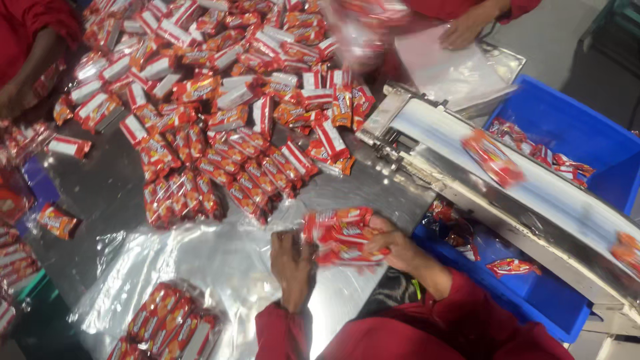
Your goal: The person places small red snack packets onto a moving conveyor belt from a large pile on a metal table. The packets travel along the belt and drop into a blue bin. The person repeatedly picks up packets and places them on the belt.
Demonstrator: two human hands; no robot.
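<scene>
Stack of red snack packets held just above steel surface, long axes roughly left-right. Right hand fingers clasp far end; left hand fingers curl on near end. Likely light, crinkly, slippery — best gripped at both ends. Loose packet pile beyond; clear plastic bag beneath.
</scene>
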